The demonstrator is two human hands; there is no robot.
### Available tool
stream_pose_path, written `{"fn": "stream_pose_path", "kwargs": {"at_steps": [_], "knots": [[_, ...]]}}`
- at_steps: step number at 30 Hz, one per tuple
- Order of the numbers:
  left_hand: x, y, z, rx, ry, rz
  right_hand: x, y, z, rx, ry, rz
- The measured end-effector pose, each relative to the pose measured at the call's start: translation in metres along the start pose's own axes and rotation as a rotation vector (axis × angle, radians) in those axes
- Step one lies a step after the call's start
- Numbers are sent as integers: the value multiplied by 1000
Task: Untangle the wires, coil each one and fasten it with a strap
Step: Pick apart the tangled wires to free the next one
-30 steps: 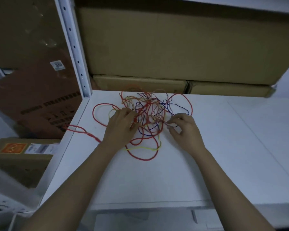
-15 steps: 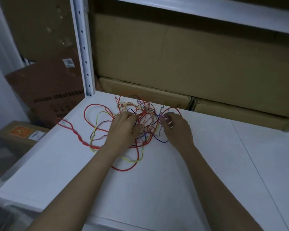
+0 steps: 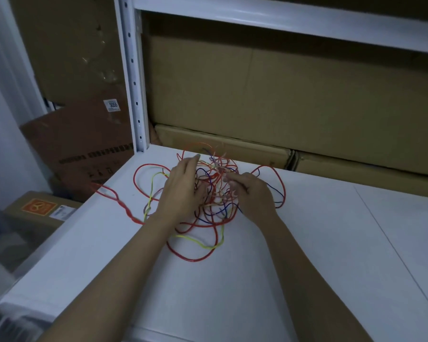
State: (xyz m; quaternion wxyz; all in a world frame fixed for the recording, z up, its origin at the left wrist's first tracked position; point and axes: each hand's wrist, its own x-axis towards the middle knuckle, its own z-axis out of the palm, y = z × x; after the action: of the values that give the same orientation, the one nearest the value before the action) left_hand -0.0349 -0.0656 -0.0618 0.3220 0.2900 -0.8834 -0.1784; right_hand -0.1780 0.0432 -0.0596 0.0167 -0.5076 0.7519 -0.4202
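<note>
Wire tangle (image 3: 213, 191) mid-shelf (image 3: 307, 255), near the far boxes. Left hand (image 3: 183, 191) rests on it, fingers mostly straight; right hand (image 3: 253, 193) pinches strands. Risk: pulling blind tightens knots; the left red tail slips off the edge.

The thin red, yellow and blue plastic-sheathed wires (image 3: 209, 193) look smooth and slightly glossy. Beneath them, the white shelf board (image 3: 269, 280) is smooth and matt. Behind them, brown corrugated cardboard boxes (image 3: 294, 99) look dull, papery; left, the white painted-metal perforated upright (image 3: 134, 82) has a faint sheen.

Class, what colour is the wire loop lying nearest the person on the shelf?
Red, seen clearly in the head view.
</note>
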Motion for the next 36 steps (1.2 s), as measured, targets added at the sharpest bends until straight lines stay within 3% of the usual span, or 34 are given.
{"fn": "stream_pose_path", "kwargs": {"at_steps": [5,7,11,15,18,20,25,30,36], "knots": [[19,-6,-4,33,-18,196,6,1,7,4,-145,-147],[29,-11,3,46,-17,232,9,-1,13,117,-65,-186],[47,-17,12,-12,69,61,30,9,21,172,117,-107],[56,-22,23,-8,142,-5,47,33,26,-138,82,-85],[72,-34,30,-6,63,26,56,31,18,35,-18,-30],[82,-40,27,-41,21,73,61,21,9,184,69,-2],[87,-19,16,-236,123,146,63,11,2,442,204,91],[80,-5,9,-362,-73,58,60,13,0,451,227,73],[77,-7,5,-289,-347,1,64,5,-8,604,262,150]]}}
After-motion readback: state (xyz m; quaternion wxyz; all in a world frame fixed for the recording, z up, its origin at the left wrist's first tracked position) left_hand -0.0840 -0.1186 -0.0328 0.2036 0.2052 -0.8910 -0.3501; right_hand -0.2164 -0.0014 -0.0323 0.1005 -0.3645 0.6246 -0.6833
